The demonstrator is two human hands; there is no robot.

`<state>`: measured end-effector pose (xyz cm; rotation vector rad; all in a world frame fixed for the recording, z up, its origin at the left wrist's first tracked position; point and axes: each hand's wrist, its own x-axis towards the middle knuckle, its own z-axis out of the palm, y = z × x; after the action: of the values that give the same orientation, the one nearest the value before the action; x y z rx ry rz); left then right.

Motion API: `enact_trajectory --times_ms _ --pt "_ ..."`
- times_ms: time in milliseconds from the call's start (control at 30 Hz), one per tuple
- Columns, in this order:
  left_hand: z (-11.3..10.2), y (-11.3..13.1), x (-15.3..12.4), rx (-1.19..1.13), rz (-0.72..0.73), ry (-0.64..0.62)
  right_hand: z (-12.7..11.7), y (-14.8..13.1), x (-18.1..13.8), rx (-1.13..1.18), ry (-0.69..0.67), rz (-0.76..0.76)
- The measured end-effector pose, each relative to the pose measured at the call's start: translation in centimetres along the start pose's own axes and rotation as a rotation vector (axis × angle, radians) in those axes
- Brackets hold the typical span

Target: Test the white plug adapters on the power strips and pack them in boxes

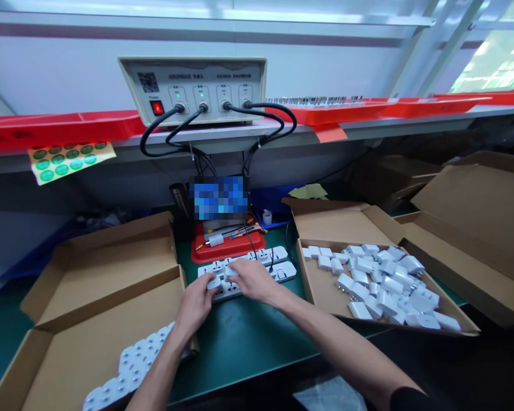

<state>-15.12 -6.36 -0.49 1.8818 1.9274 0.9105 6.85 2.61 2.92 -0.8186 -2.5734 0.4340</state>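
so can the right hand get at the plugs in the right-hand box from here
Probably yes: the box is open, nothing covers the plugs, and the way looks free. The right hand does have a plug in its grasp at the power strips.

Green-dotted sticker sheet [72, 162] below a red tray [60, 128] on the shelf [377, 129].

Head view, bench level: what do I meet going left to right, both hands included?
Left carton → left hand → right hand → right carton with jumbled white adapters inside.
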Motion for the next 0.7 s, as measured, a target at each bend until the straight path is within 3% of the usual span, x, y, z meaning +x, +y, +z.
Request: enact_trajectory --times_ms 67,167,333,433,533,700 --pt "-0.1 0.4 0.0 -0.136 -0.006 0.106 -1.9 -0.6 -0.6 0.142 0.044 -0.023" --pt "0.5 2.3 -0.8 -0.432 -0.093 0.152 -3.5 -1.5 -1.8 0.396 0.034 -0.042" --pt "3.4 6.7 -4.2 -0.751 -0.247 0.271 -2.1 -2.4 -3.8 0.713 0.092 0.138" --pt "3.6 8.0 -6.3 -0.785 -0.254 0.237 -1.7 -2.6 -5.2 0.778 0.052 0.155" --pt "1.0 6.8 -7.2 -0.631 -0.265 0.228 -3.2 -2.1 -7.2 0.697 0.056 0.138" --pt "-8.8 -0.6 -8.9 0.184 -0.298 0.38 -6.2 1.7 -10.9 0.464 0.116 0.167"
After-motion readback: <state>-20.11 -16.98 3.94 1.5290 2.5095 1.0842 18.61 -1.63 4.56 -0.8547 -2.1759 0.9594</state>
